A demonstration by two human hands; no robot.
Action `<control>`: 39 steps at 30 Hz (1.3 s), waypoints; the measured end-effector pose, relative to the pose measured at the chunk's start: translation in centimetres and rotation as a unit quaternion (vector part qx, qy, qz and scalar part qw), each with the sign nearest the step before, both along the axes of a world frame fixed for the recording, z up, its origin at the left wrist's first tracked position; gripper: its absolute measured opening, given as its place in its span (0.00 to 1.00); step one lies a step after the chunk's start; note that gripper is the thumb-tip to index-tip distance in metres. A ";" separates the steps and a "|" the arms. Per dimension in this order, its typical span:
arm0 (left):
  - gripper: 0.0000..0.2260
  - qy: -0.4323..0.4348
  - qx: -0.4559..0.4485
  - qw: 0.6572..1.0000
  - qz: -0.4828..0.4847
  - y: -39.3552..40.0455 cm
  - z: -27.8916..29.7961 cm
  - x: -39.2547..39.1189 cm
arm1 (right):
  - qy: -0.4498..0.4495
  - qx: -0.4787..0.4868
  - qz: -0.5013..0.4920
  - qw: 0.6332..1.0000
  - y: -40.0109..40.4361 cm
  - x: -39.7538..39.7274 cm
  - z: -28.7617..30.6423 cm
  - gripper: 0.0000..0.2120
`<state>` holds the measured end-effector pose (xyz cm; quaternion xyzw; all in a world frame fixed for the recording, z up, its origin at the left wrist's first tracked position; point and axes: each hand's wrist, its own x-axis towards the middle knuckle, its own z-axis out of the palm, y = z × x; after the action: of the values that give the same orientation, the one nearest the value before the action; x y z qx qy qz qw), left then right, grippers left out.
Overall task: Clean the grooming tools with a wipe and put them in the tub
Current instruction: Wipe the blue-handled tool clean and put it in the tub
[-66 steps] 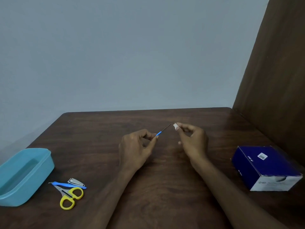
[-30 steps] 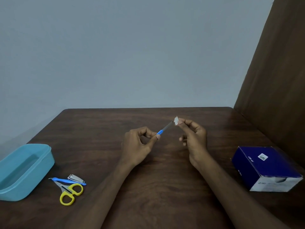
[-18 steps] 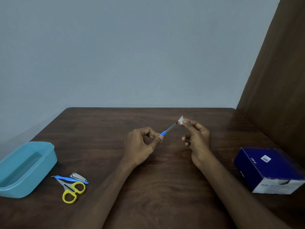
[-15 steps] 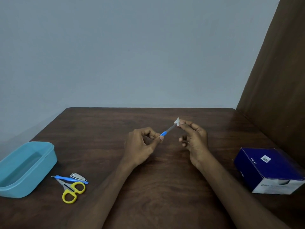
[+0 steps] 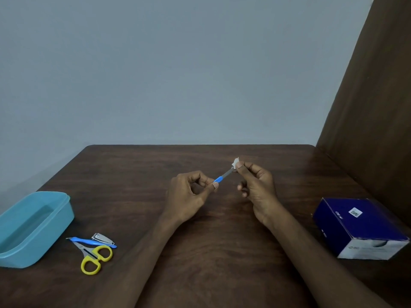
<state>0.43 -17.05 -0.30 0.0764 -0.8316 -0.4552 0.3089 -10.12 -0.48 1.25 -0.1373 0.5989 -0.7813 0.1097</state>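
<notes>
Pinching the blue-handled file (image 5: 223, 176) by its handle, the left hand (image 5: 188, 200) holds it above the table (image 5: 211, 252) while the right hand (image 5: 258, 187) pinches a wipe (image 5: 235, 162) at its tip. Pull too hard, and that thin handle could slip free.

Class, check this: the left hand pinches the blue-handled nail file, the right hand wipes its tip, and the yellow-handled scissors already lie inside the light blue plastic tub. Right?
One error: the head view shows the yellow-handled scissors on the dark wooden table, beside the light blue plastic tub, not inside it. The rest stands.
</notes>
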 end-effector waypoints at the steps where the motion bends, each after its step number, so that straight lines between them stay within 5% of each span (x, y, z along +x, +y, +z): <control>1: 0.09 0.001 0.003 1.000 -0.004 0.0 0.1 0.0 | 0.006 0.001 0.003 1.000 0.0 0.0 0.0 0.05; 13: 0.07 0.038 0.168 0.985 -0.016 -0.2 0.6 -0.2 | -0.063 -0.087 -0.042 0.993 0.0 0.5 0.4 0.04; 27: 0.06 0.017 0.146 0.989 -0.034 0.2 0.6 0.1 | -0.102 -0.101 -0.057 0.988 -0.6 1.4 0.5 0.06; 39: 0.07 0.007 0.105 0.992 -0.063 0.2 0.7 0.3 | -0.044 -0.054 -0.018 0.997 -0.4 1.5 0.5 0.03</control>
<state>0.74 -16.81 0.37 0.0523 -0.7803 -0.5588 0.2760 -8.66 -0.85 1.74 -0.0977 0.5528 -0.8197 0.1139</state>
